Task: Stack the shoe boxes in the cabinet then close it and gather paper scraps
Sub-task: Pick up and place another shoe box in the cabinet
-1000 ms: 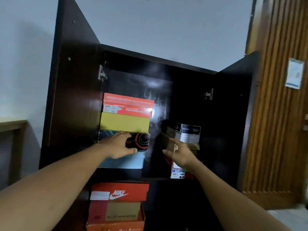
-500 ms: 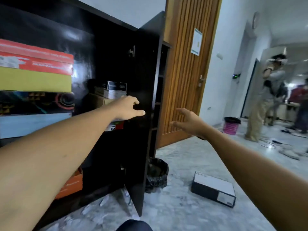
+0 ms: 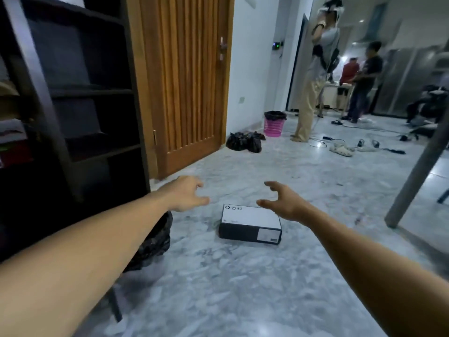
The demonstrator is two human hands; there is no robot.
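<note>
Indoor light dim, cool, mostly flat. Brightest zone in far right background, ceiling spots there blooming slightly. Marble floor carries soft sheen. Cabinet at left nearly black, shelf detail lost in shadow. Shoe box throws faint soft shadow at base. Wide-angle bend strong at edges: wooden door and grey post lean. Left hand and right hand slightly soft, likely motion blur. Distant people smeared.

Shoe box – white top, black sides; floor – grey marbled.
</note>
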